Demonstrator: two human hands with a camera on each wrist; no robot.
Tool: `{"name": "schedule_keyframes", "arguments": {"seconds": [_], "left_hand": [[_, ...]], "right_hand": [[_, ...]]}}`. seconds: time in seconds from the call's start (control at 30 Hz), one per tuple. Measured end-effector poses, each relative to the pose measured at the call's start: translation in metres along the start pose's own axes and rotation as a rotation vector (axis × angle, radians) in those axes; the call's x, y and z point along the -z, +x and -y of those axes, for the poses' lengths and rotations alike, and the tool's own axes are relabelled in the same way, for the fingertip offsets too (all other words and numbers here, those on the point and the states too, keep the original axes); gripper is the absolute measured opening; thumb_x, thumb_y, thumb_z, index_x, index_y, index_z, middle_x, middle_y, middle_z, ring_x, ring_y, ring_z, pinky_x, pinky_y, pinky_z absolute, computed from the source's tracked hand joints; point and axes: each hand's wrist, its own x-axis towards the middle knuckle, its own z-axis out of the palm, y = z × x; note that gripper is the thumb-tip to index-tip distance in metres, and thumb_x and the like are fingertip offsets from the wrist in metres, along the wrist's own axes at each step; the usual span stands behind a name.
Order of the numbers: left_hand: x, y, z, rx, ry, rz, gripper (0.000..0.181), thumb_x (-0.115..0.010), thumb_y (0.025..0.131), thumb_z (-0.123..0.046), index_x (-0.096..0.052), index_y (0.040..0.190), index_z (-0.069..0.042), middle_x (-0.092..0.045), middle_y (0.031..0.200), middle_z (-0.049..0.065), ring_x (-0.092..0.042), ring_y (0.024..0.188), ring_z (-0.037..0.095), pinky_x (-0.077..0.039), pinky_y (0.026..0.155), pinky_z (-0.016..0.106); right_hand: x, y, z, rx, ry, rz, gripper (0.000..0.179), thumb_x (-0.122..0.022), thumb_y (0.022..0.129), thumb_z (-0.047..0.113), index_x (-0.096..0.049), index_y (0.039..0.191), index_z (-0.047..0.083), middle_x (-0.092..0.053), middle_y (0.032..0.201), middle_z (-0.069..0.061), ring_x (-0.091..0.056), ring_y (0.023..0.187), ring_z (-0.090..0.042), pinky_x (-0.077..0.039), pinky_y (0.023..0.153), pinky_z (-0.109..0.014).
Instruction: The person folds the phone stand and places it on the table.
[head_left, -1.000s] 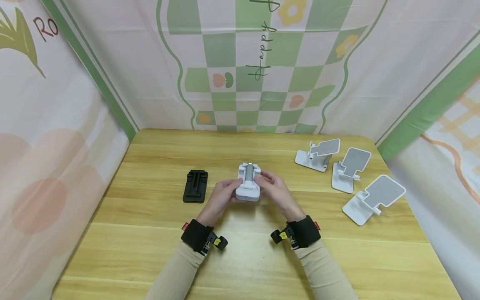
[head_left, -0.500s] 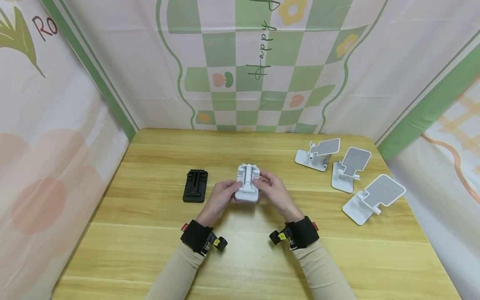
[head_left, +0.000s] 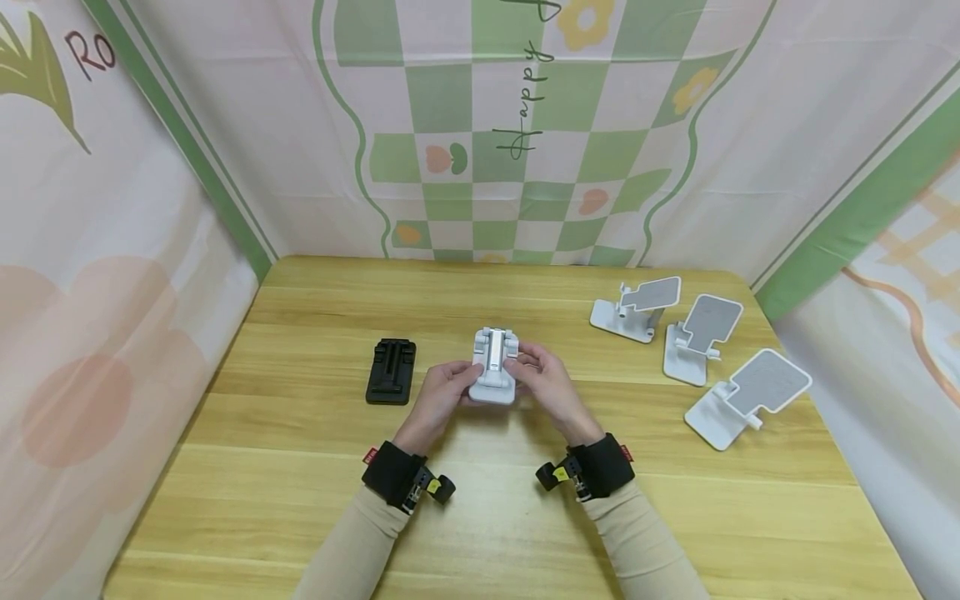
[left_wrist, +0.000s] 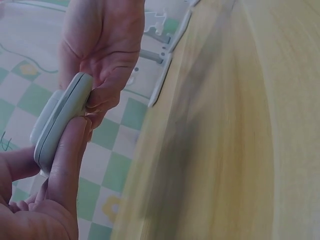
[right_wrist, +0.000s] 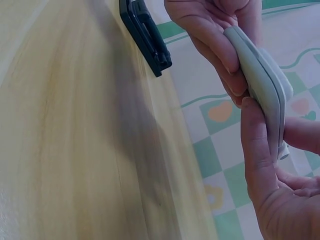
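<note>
Both hands hold a white folding phone stand [head_left: 493, 385], folded flat, above the middle of the table. My left hand [head_left: 441, 397] pinches its left edge, thumb on top and fingers beneath. On the opposite edge my right hand [head_left: 553, 387] does the same. In the left wrist view the folded stand [left_wrist: 62, 122] is seen edge-on, lifted off the wood. The right wrist view also shows the stand [right_wrist: 262, 85] from its side, with fingertips of both hands against its underside. Left of the hands lies a black folded phone stand [head_left: 391, 372].
Three white phone stands with grey pads stand unfolded at the right: one at the back [head_left: 652, 295], a middle one [head_left: 712, 325], and a front one [head_left: 769, 383]. The wooden table [head_left: 300, 500] ends at a patterned cloth [head_left: 495, 200] behind.
The white stand has shifted slightly left and its tilt has changed a little, so its central bar now shines brighter. Both hands keep their hold, and the other stands have not moved.
</note>
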Motion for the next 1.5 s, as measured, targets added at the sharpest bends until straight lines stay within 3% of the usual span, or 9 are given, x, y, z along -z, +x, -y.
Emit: {"name": "schedule_keyframes", "arguments": {"seconds": [0.23, 0.47, 0.7, 0.83, 1.0, 1.27, 1.5], "left_hand": [[0.003, -0.003, 0.0, 0.02, -0.012, -0.032, 0.045, -0.057, 0.093, -0.03, -0.057, 0.123, 0.004, -0.066, 0.11, 0.019, -0.066, 0.088, 0.021, -0.057, 0.075, 0.028], [0.016, -0.013, -0.002, -0.02, 0.116, -0.09, 0.045, -0.057, 0.093, -0.034, -0.058, 0.124, -0.002, -0.067, 0.109, 0.014, -0.066, 0.088, 0.019, -0.057, 0.078, 0.035], [0.042, -0.024, -0.005, -0.093, 0.053, -0.154, 0.043, -0.056, 0.095, -0.026, -0.054, 0.126, 0.004, -0.066, 0.107, 0.02, -0.066, 0.091, 0.03, -0.054, 0.085, 0.042], [0.053, -0.03, -0.01, -0.127, 0.042, -0.18, 0.046, -0.056, 0.095, -0.03, -0.054, 0.127, 0.003, -0.066, 0.107, 0.021, -0.065, 0.092, 0.032, -0.054, 0.085, 0.041], [0.064, -0.036, -0.013, -0.15, 0.041, -0.184, 0.054, -0.055, 0.094, -0.038, -0.051, 0.129, 0.003, -0.064, 0.111, 0.025, -0.062, 0.097, 0.037, -0.051, 0.088, 0.048], [0.075, -0.046, -0.013, -0.145, 0.034, -0.224, 0.05, -0.053, 0.095, -0.034, -0.052, 0.128, 0.003, -0.06, 0.118, 0.03, -0.058, 0.104, 0.04, -0.049, 0.09, 0.049], [0.077, -0.048, -0.007, -0.12, 0.035, -0.243, 0.048, -0.055, 0.095, -0.033, -0.054, 0.126, 0.002, -0.06, 0.116, 0.03, -0.058, 0.101, 0.042, -0.05, 0.089, 0.049]], "right_hand": [[-0.004, 0.004, -0.002, -0.006, -0.02, 0.001, 0.059, -0.061, 0.091, 0.02, -0.038, 0.14, -0.003, -0.057, 0.112, -0.019, -0.061, 0.09, -0.02, -0.053, 0.082, -0.038], [-0.012, 0.005, -0.004, -0.019, -0.032, -0.012, 0.059, -0.062, 0.09, 0.019, -0.038, 0.14, -0.002, -0.056, 0.11, -0.017, -0.061, 0.088, -0.02, -0.055, 0.078, -0.035], [-0.017, 0.011, -0.012, -0.032, -0.078, -0.012, 0.059, -0.062, 0.09, 0.018, -0.038, 0.139, -0.004, -0.056, 0.109, -0.018, -0.061, 0.082, -0.018, -0.057, 0.069, -0.031], [-0.025, 0.021, -0.016, -0.047, -0.142, 0.006, 0.06, -0.062, 0.09, 0.018, -0.037, 0.14, -0.005, -0.057, 0.111, -0.02, -0.062, 0.082, -0.02, -0.058, 0.07, -0.033], [-0.041, 0.034, -0.019, -0.059, -0.148, 0.017, 0.056, -0.062, 0.09, 0.014, -0.04, 0.137, -0.005, -0.059, 0.112, -0.021, -0.063, 0.082, -0.022, -0.059, 0.067, -0.031], [-0.06, 0.047, -0.027, -0.08, -0.135, 0.022, 0.053, -0.062, 0.089, 0.01, -0.041, 0.135, -0.006, -0.06, 0.103, -0.019, -0.062, 0.073, -0.019, -0.059, 0.062, -0.03], [-0.069, 0.055, -0.031, -0.061, -0.176, 0.034, 0.052, -0.063, 0.089, 0.012, -0.043, 0.134, -0.006, -0.06, 0.098, -0.017, -0.06, 0.073, -0.019, -0.058, 0.063, -0.032]]}}
